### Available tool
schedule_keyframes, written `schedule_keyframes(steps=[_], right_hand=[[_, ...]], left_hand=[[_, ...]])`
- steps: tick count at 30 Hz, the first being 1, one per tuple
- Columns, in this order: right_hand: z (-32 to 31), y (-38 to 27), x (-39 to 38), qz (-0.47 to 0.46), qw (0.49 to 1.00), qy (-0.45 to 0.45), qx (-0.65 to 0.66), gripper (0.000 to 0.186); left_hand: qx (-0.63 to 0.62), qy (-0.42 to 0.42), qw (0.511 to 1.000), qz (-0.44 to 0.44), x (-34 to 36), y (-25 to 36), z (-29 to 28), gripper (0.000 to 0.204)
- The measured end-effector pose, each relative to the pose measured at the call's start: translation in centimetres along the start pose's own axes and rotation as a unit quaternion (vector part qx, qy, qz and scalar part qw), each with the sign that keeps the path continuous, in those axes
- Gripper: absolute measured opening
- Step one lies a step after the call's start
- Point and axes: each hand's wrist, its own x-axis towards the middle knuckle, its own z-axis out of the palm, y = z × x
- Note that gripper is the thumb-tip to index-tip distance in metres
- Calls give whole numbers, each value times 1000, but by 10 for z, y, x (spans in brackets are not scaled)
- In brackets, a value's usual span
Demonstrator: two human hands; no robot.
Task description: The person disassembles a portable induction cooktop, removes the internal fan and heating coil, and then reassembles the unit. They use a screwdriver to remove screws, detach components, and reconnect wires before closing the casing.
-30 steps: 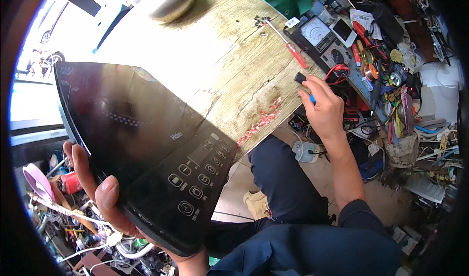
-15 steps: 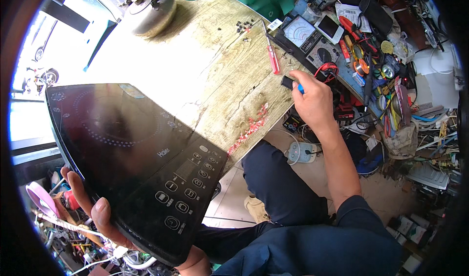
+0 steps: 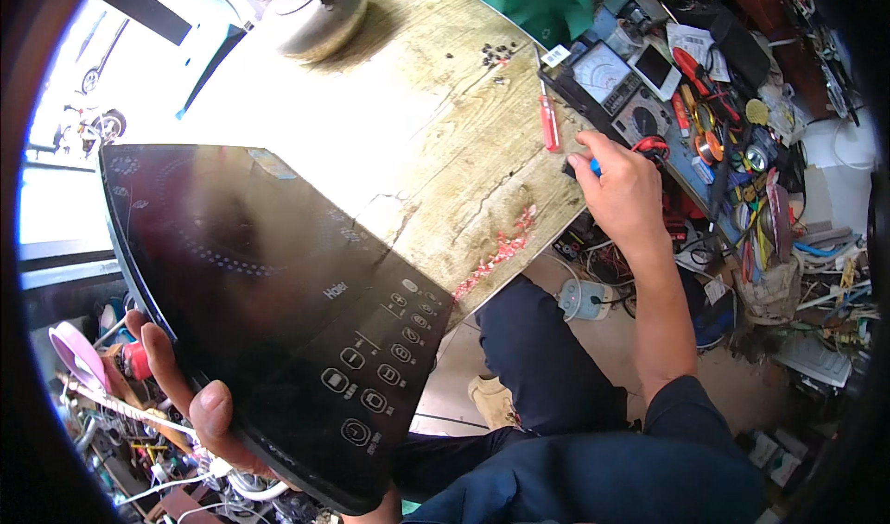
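Observation:
A black glass induction cooktop stands tilted at my left side, its marked control panel toward me. My left hand is closed around its lower left edge, with the thumb on the glass and other fingers partly hidden. At the table's right edge my right hand is closed on a small black-and-blue object, mostly covered by the fingers, so its kind is unclear. A screwdriver with a red, translucent handle lies just beyond that hand.
On the wooden table are red-and-white scraps, several small black pieces, a metal kettle and a green bag. An analog multimeter lies among crowded tools at right. Clutter fills the lower left.
The whole view has shifted, so the table and tools appear farther right. My right hand has turned slightly, and less of the object's black end shows. The cooktop stays in my left hand.

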Motion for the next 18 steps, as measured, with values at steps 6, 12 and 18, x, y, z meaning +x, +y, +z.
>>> schedule_keyframes(steps=[6, 12, 18], right_hand=[[-5, -21, 19, -45, 993, -62, -90, 24], [2, -30, 35, -74, 987, -83, -119, 22], [11, -21, 46, -64, 988, -45, -134, 10]], left_hand=[[-66, 28, 997, -35, -1, -5, 14, 59], [-100, 83, 989, -77, -2, 5, 23, 62], [-90, 63, 992, -55, -2, -12, 14, 64]])
